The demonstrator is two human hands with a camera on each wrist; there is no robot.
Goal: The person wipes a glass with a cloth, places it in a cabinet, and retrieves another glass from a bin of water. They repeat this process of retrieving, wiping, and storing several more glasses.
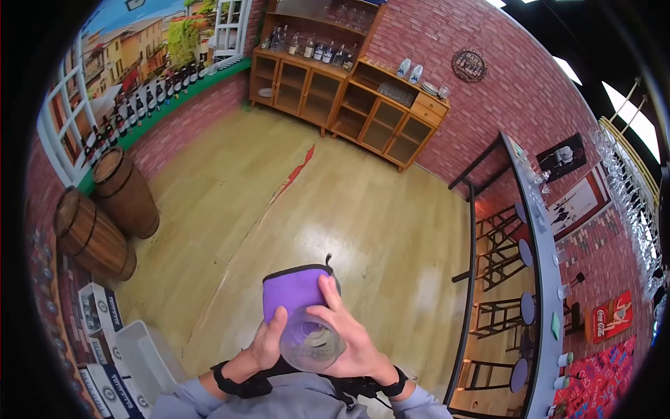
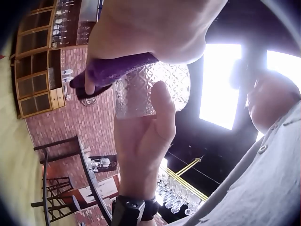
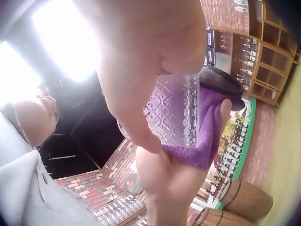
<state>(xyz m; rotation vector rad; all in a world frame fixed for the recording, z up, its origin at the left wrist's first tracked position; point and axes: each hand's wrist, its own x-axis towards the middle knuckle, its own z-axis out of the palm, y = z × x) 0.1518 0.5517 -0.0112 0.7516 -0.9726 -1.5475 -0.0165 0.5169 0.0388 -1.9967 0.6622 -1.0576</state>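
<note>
Glass (image 1: 312, 343) held in grip of right hand (image 1: 359, 349); left hand (image 1: 265, 348) clamps purple cloth (image 1: 293, 292) against it.

A clear cut-glass tumbler (image 1: 312, 342), its wall pressed in a glossy diamond pattern (plainest in the wrist views), lies against a soft, matt purple cloth (image 1: 293, 292). At twelve o'clock spreads a polished, light-catching wood floor (image 1: 363, 209); at one o'clock, a rough brick wall (image 1: 516, 91); at nine o'clock, metal-banded wooden barrels (image 1: 94, 234).
</note>
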